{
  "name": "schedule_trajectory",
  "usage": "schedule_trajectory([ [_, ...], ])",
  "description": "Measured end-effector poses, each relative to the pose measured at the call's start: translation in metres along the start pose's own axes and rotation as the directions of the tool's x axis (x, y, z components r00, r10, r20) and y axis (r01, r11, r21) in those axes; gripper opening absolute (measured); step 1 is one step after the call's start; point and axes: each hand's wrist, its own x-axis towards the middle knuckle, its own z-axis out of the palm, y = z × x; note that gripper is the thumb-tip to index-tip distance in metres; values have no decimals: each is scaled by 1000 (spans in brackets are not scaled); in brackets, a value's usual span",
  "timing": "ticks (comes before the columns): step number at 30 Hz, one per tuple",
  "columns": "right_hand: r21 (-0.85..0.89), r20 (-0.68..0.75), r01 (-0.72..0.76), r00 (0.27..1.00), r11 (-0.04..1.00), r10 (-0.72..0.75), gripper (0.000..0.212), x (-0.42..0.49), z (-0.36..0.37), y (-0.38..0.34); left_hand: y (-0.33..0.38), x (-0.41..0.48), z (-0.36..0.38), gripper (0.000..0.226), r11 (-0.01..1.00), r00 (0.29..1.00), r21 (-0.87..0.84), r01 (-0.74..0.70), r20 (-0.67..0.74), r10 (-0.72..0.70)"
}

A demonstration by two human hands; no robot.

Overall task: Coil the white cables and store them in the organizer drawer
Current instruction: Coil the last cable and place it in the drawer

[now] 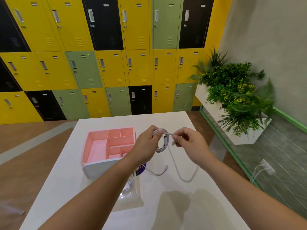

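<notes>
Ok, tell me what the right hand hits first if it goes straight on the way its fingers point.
Likely the coiled white cable in the left hand: the right hand points leftward at it, pinching its loose strand. Depth is uncertain.

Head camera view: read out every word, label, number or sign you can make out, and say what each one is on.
Nothing here can be read.
Label plates on the locker doors: too small and blurred to read.
Purple disc on the table, partly under the left forearm: print too blurred to read.
Pink organizer, white cable: no markings visible.
</notes>
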Motion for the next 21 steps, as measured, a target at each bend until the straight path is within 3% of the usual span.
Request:
schedule_trajectory([
  [2, -275, -49, 208, 972, 939, -230, 10, 2, -7, -5, 0, -2, 0, 25, 997, 999, 76, -8, 44, 5],
  [4, -439, -8, 399, 894, 805, -447, 6, 6, -13, -10, 1, -4, -1, 24, 993, 994, 115, -19, 113, 6],
  [6, -502, 45, 485, 842, 716, -538, 4, 11, -19, -12, 5, -4, -4, 22, 994, 987, 106, -34, 159, 17],
  [8, -506, 39, 486, 839, 713, -543, 4, 13, -22, -12, 9, -4, -6, 23, 994, 987, 96, -59, 155, 44],
  [11, -366, -34, 340, 926, 866, -377, 13, 7, -11, -10, 14, -5, -5, 27, 998, 994, -38, -59, 92, 62],
  [13, -96, -21, 125, 992, 987, -128, 18, 2, 0, -9, 13, -6, 0, 28, 991, 998, -120, -51, 32, 56],
  [14, 53, 21, 3, 1000, 999, -4, 17, 0, 4, -10, 12, -7, 1, 29, 991, 998, -123, -56, -3, 56],
  [17, 479, 193, -285, 957, 830, 218, 22, -8, 9, -15, 8, -5, 2, 30, 995, 993, -58, -87, -81, 82],
  [19, 559, 252, -321, 944, 764, 212, 21, -11, 8, -18, 6, -5, 1, 30, 994, 989, -20, -108, -104, 105],
  [21, 537, 262, -307, 946, 786, 190, 17, -14, 11, -18, 3, -5, 1, 29, 991, 987, 27, -130, -96, 132],
])
